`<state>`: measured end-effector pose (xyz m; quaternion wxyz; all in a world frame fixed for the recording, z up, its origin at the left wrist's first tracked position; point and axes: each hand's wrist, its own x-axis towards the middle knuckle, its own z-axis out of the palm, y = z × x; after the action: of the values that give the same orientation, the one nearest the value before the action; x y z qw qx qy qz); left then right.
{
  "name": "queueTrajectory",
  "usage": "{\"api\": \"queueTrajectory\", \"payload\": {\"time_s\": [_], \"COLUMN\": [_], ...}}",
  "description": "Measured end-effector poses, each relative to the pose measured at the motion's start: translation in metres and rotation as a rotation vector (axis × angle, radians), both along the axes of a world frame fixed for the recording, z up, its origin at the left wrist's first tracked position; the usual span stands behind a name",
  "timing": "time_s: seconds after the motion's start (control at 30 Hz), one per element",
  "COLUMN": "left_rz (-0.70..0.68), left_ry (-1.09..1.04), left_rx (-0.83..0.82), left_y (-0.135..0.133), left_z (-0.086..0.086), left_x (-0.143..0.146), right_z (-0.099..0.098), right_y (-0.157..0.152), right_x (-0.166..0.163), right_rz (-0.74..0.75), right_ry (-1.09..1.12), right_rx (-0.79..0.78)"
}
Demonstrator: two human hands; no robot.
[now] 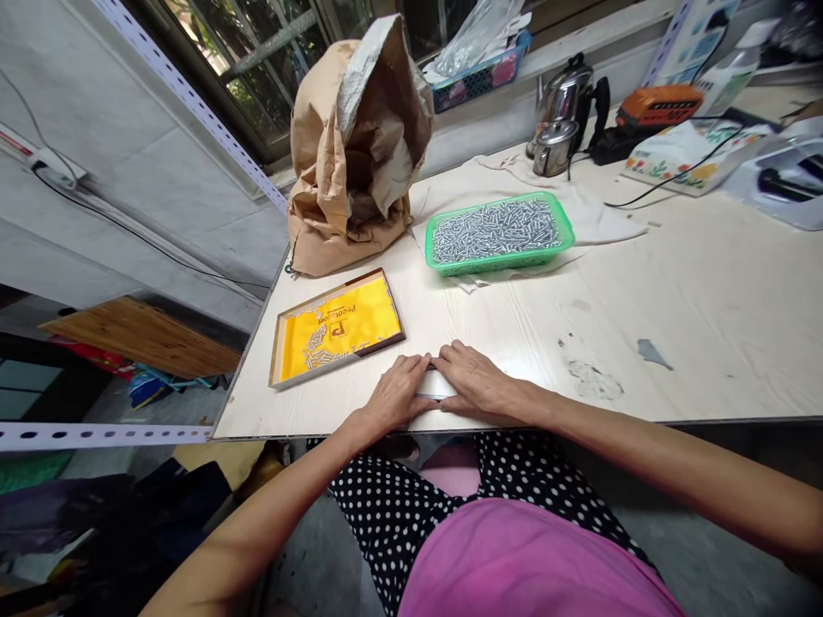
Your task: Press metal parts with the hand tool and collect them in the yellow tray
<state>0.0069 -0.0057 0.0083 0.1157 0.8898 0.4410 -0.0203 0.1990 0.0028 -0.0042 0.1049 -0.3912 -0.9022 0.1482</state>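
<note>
Near the front edge of the table, my left hand (399, 390) and my right hand (474, 383) grip a small flat whitish piece with dark edges (435, 385) from its two sides. Fingers and thumbs of both hands close on its rims, and much of it is hidden under them; its kind cannot be made out. Left of my hands lies a shallow box lid (379, 341) with a yellow lining and a scatter of small silvery metal pins (317, 347). Farther back, a green plastic basket (498, 264) is filled with many similar silvery pins.
A crumpled brown paper sack (321, 171) stands open at the back left of the table (707, 326). Toward the back right are a steel kettle (569, 90), a small metal pot (555, 147), an orange-black battery (659, 107) and a tissue box (694, 158) with a cable across it.
</note>
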Motion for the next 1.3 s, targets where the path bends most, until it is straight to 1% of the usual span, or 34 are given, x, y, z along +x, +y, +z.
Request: {"api": "queueTrajectory", "payload": {"time_s": [0.13, 0.23, 0.37, 0.47, 0.57, 0.7, 0.8, 0.87, 0.93, 1.0, 1.07, 1.2, 1.3], "left_rz": [-0.034, -0.051, -0.107, -0.126, -0.111, -0.108, -0.097, -0.056, 0.002, 0.036, 0.038, 0.033, 0.041], "left_ry": [0.082, 0.089, -0.029, -0.101, -0.106, -0.072, -0.038, -0.042, -0.079, -0.137, -0.187, -0.253, -0.322], "left_rx": [-0.052, -0.068, -0.105, -0.123, -0.129, -0.115, -0.088, -0.035, 0.047, 0.125, 0.172, 0.147, 0.093], "left_y": [0.006, 0.008, 0.014, 0.016, 0.015, 0.015, 0.013, 0.008, -0.004, -0.021, -0.039, -0.068, -0.075], "left_z": [0.006, 0.011, 0.008, 0.002, -0.002, -0.001, 0.0, 0.0, -0.004, -0.011, -0.019, -0.033, -0.038], "left_x": [0.002, 0.005, 0.008, 0.008, 0.009, 0.012, 0.012, 0.011, 0.011, 0.013, 0.018, 0.029, 0.034], "right_z": [-0.002, 0.002, 0.01, 0.007, -0.001, -0.01, -0.011, -0.01, -0.009, -0.008, -0.008, -0.014, -0.017], "right_y": [-0.003, -0.006, -0.009, -0.009, -0.009, -0.009, -0.008, -0.005, 0.002, 0.01, 0.017, 0.03, 0.045], "right_x": [0.006, 0.011, 0.015, 0.013, 0.008, 0.004, 0.007, 0.013, 0.021, 0.028, 0.031, 0.027, 0.019], "right_rz": [-0.098, -0.131, -0.101, -0.064, -0.033, -0.002, -0.034, -0.061, -0.055, -0.029, -0.034, -0.093, -0.115], "right_ry": [-0.035, -0.068, -0.089, -0.083, -0.093, -0.085, -0.053, -0.011, 0.029, 0.034, 0.015, -0.01, -0.022], "right_rx": [-0.02, -0.02, -0.028, -0.015, -0.003, 0.001, 0.022, 0.031, 0.038, 0.039, 0.037, 0.048, 0.081]}}
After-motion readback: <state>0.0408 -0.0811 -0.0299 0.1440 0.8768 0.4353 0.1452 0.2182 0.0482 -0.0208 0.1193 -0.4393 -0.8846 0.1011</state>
